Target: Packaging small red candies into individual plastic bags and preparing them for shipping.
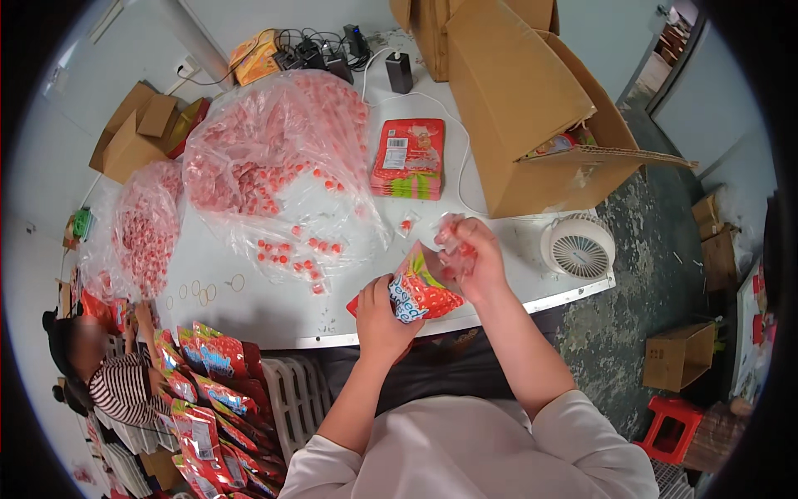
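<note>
My left hand (386, 323) grips a red foil pouch (422, 298) by its side, near the front edge of the table. The pouch is tilted, with its green-edged mouth toward my right hand. My right hand (477, 259) is closed around several small clear-wrapped red candies (452, 236), right at that mouth. One wrapped candy (406, 223) lies alone on the white table (249, 312) just beyond the pouch. Farther back is a stack of flat red pouches (407, 158). How much is inside the held pouch is hidden.
Large clear bags of candies (274, 125) cover the table's left and back. A big carton (532, 116) and a white fan (579, 248) stand at right. Filled pouches (220, 391) stand below left, near another person (116, 387). A red stool (670, 426) is on the floor.
</note>
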The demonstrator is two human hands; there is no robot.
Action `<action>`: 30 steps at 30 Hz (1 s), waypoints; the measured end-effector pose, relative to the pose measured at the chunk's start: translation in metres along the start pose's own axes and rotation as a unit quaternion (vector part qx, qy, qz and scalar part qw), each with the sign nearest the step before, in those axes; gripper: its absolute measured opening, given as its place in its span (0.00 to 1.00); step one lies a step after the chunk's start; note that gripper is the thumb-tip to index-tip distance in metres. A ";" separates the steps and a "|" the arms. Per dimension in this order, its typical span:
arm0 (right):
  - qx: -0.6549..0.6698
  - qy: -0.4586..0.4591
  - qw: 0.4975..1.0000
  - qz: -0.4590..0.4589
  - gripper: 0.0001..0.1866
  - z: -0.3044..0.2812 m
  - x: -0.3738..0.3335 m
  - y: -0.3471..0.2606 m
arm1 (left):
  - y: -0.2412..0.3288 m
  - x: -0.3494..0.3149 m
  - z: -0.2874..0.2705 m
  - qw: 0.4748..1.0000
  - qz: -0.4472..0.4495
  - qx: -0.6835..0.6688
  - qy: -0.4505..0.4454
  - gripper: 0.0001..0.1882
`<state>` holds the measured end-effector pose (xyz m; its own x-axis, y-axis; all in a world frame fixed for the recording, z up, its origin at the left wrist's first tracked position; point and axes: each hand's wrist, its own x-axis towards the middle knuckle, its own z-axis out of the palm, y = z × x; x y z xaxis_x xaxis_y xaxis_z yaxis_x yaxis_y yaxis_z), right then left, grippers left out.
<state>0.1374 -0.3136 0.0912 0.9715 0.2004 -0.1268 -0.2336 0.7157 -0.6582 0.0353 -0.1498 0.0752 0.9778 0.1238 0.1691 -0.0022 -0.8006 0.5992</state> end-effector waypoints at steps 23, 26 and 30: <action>-0.147 -0.040 0.987 -0.056 0.19 0.043 -0.025 -0.034 | 0.000 -0.006 0.012 0.990 -0.006 -0.137 0.017 0.54; -0.184 -0.061 0.980 -0.048 0.17 0.046 -0.027 -0.035 | 0.002 -0.006 0.014 0.979 -0.033 -0.200 0.015 0.54; -0.190 -0.072 0.976 -0.076 0.22 0.050 -0.031 -0.031 | -0.007 -0.002 0.018 0.989 0.063 -0.108 0.073 0.57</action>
<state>0.1128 -0.3087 0.1530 0.9717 0.2220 0.0812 -0.0284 0.4506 -0.8923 0.0370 -0.1554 0.0565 0.9261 0.1264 0.3556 -0.1832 -0.6731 0.7165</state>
